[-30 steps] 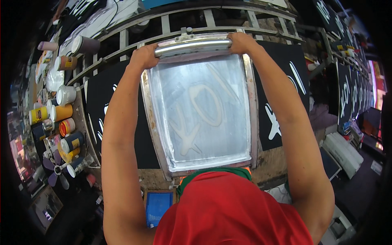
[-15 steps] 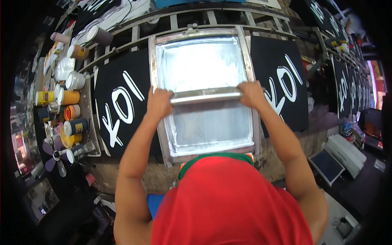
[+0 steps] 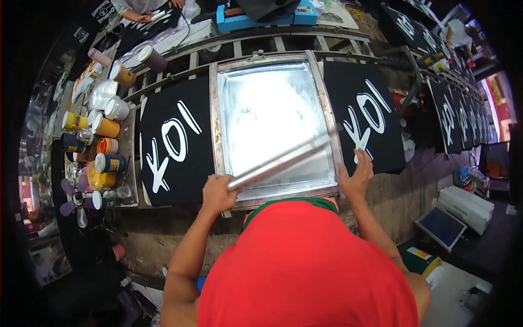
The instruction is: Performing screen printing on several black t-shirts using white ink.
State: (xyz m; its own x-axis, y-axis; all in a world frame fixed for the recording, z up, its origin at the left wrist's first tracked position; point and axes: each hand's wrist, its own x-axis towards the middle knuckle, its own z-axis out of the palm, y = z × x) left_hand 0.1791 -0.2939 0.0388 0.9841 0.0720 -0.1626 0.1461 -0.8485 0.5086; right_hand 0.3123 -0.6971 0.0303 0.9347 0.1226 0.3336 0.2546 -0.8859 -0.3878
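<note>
Lower middle of frame: left grip (image 3: 219, 194) clamped on squeegee (image 3: 283, 162); right grip (image 3: 356, 175) empty, fingers apart. Screen (image 3: 323, 109) pass seemingly done; next move likely calls for steadying squeegee one-handed.

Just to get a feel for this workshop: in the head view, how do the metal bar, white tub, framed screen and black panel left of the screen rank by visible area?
1. Framed screen
2. Black panel
3. Metal bar, long but thin
4. White tub
</note>
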